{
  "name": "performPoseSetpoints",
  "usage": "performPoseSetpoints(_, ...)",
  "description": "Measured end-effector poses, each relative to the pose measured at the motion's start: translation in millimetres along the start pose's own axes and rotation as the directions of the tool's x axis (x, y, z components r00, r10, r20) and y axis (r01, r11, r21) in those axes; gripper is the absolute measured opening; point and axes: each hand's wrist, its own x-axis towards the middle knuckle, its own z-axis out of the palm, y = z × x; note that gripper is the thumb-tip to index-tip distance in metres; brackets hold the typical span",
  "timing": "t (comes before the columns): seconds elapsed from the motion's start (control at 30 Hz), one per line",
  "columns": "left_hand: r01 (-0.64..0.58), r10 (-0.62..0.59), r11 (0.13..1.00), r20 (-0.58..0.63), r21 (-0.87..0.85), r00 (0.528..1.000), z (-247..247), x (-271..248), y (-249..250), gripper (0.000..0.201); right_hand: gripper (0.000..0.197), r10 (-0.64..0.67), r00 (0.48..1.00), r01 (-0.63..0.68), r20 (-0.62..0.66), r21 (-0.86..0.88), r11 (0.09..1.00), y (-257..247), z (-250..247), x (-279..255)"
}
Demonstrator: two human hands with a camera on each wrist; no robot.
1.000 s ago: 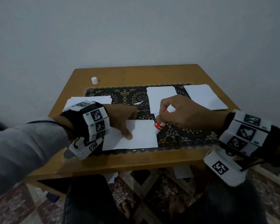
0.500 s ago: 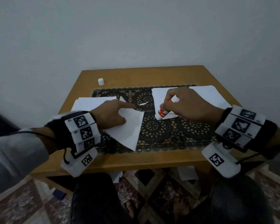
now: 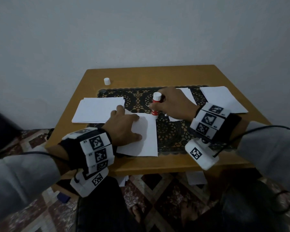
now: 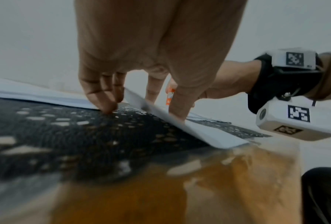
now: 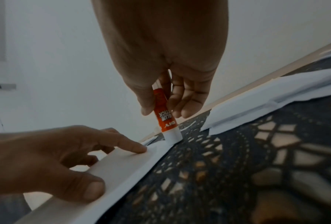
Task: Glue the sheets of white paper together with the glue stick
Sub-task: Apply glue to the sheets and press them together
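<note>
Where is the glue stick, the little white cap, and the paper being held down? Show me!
glue stick (image 5: 165, 118), right wrist view, on its orange label.
little white cap (image 3: 107, 81), head view, on its side.
held-down paper (image 3: 149, 136), head view, on its bare right part.

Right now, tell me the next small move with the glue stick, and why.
Probably draw the glue stick down the sheet's right edge. The right hand holds it upright, tip on the far right corner, while the left hand lies flat on the sheet, steadying it on the lace mat.
</note>
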Motion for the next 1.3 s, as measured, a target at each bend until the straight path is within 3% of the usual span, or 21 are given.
performPoseSetpoints(0.23, -0.073, 0.081, 0.959, -0.019, 0.274, 0.997, -2.5, 3.7, 5.8, 0.069, 0.031, -0.043, 0.999, 0.043, -0.030, -0.021, 0.999, -2.2, 0.7, 1.9)
performPoseSetpoints(0.37, -0.181, 0.168, 0.942, 0.067, 0.282, 0.983, -5.8, 8.1, 8.1, 0.066, 0.032, -0.038, 0.999, 0.037, -0.035, -0.036, 0.999, 0.5, 2.9, 3.0)
performPoseSetpoints(0.53, -0.257, 0.225, 0.921, 0.137, 0.294, 0.965, -9.5, 12.4, 7.4, 0.065, 0.039, -0.045, 0.985, 0.044, -0.166, -0.006, 0.999, -0.6, 0.9, 7.1)
performPoseSetpoints(0.67, -0.304, 0.270, 0.904, 0.148, 0.300, 0.951, -8.1, 14.7, 5.5, 0.064, 0.038, -0.064, 0.993, 0.063, -0.097, -0.017, 0.998, -3.8, 7.4, 4.2)
performPoseSetpoints(1.1, -0.336, 0.309, 0.881, 0.132, 0.332, 0.942, -8.2, 17.9, 4.0, 0.061, 0.041, -0.011, 0.996, 0.004, -0.088, -0.080, 0.997, -9.2, 13.9, -4.3)
performPoseSetpoints(1.3, -0.327, 0.302, 0.887, 0.125, 0.326, 0.945, -6.1, 18.3, 3.1, 0.062, 0.036, -0.069, 0.996, 0.062, -0.058, -0.109, 0.992, -5.5, 11.8, -19.3)
